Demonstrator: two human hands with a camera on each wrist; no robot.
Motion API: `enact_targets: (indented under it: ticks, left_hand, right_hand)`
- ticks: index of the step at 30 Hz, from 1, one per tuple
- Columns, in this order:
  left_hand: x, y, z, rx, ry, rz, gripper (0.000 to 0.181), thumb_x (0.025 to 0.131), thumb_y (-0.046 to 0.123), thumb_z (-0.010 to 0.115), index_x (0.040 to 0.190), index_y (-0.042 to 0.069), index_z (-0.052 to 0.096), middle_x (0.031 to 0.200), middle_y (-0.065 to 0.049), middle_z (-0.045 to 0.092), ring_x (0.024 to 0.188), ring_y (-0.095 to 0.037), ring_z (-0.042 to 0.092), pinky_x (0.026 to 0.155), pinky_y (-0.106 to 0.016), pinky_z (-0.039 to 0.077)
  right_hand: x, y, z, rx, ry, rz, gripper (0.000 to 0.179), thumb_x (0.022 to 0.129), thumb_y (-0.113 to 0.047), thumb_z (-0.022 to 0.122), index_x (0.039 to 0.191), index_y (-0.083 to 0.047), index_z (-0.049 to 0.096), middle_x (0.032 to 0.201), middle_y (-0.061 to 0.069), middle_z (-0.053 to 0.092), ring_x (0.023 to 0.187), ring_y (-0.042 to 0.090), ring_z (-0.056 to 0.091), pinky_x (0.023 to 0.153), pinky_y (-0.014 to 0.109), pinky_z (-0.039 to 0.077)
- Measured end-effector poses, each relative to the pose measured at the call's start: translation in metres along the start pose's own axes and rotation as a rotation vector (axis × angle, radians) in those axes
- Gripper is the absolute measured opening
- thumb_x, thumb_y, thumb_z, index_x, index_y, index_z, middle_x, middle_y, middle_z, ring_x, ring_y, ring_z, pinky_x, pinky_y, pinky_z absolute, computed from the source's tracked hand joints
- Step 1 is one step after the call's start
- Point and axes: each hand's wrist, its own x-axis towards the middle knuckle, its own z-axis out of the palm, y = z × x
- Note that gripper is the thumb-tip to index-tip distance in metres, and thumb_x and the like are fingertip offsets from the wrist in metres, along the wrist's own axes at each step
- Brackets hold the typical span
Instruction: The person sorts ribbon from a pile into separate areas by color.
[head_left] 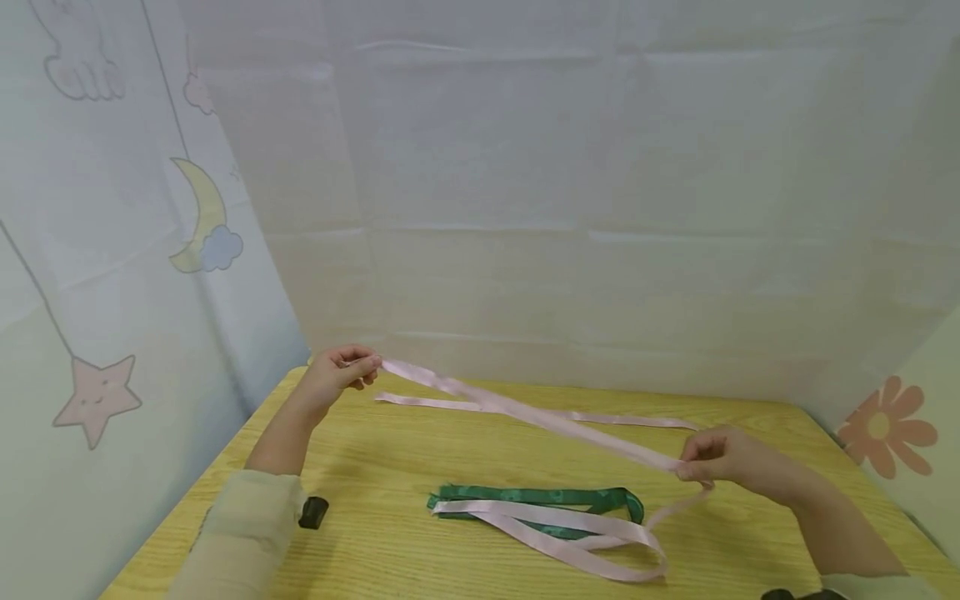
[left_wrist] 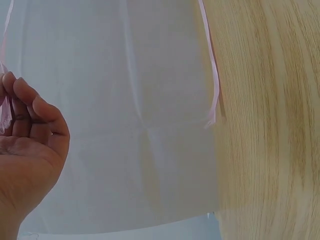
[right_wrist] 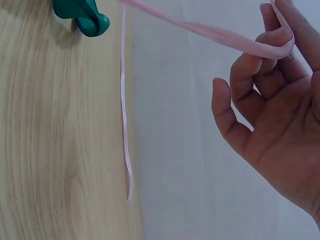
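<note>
A pale pink ribbon [head_left: 540, 414] slants above the table between my two hands. My left hand [head_left: 341, 375] pinches one end of it between thumb and fingers; the frayed tip [left_wrist: 6, 117] shows by the palm in the left wrist view. Lower down on the right, my right hand [head_left: 723, 458] pinches the same ribbon, which bends around the fingertips [right_wrist: 280, 35]. From there it trails to pink loops [head_left: 600, 525] on the table, lying over a folded green ribbon [head_left: 525, 497]. Another narrow pink strip [head_left: 622, 420] lies along the back of the table.
The wood-grain table [head_left: 375, 550] meets a creased pale sheet [head_left: 585, 200] at its back edge. A printed cloth with a star [head_left: 97, 400] hangs at the left, and a printed flower [head_left: 888, 425] is at the right. Small black pieces [head_left: 313, 512] sit by the sleeves.
</note>
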Motion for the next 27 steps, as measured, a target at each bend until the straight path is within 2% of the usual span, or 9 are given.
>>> enact_targets:
  ticks: [3,12,17,21,27]
  left_hand:
    - [0.001,0.0,0.0,0.007,0.006,-0.013,0.032,0.091,0.028,0.061,0.103,-0.002,0.06,0.078,0.0,0.06,0.08,-0.022,0.057,0.071,-0.03,0.046]
    - [0.0,-0.004,-0.006,0.009,0.049,-0.055,0.031,0.091,0.03,0.06,0.103,0.001,0.061,0.08,-0.002,0.061,0.077,-0.017,0.057,0.07,-0.029,0.046]
    - [-0.001,-0.007,-0.009,-0.009,0.068,-0.076,0.032,0.092,0.029,0.06,0.104,0.0,0.061,0.079,0.001,0.061,0.074,-0.013,0.057,0.069,-0.028,0.044]
    - [-0.002,-0.008,-0.011,-0.001,0.073,-0.102,0.031,0.092,0.028,0.06,0.103,-0.001,0.061,0.078,0.003,0.06,0.073,-0.012,0.056,0.068,-0.028,0.044]
    - [-0.003,-0.012,-0.011,0.041,0.077,-0.128,0.033,0.092,0.028,0.06,0.104,-0.003,0.06,0.081,-0.003,0.061,0.075,-0.014,0.057,0.067,-0.027,0.045]
  right_hand:
    - [-0.003,-0.001,-0.004,-0.043,0.039,0.038,0.013,0.094,-0.005,0.052,0.086,0.002,0.061,0.077,-0.007,0.055,0.069,0.014,0.052,0.062,0.033,0.046]
    - [-0.019,0.0,-0.021,-0.11,0.069,0.119,0.017,0.095,-0.008,0.051,0.098,-0.001,0.066,0.095,0.004,0.063,0.086,0.019,0.058,0.072,0.032,0.048]
    - [-0.026,0.002,-0.028,-0.18,0.121,0.198,0.021,0.096,-0.014,0.051,0.104,0.001,0.064,0.102,0.007,0.06,0.091,0.01,0.055,0.077,0.045,0.044]
    - [-0.031,0.005,-0.033,-0.198,0.148,0.25,0.027,0.098,-0.018,0.047,0.108,0.002,0.061,0.101,0.01,0.059,0.091,0.009,0.053,0.078,0.05,0.041]
    - [-0.035,0.012,-0.037,-0.165,0.149,0.246,0.03,0.101,-0.021,0.04,0.1,0.004,0.057,0.091,0.014,0.054,0.082,0.021,0.05,0.068,0.039,0.037]
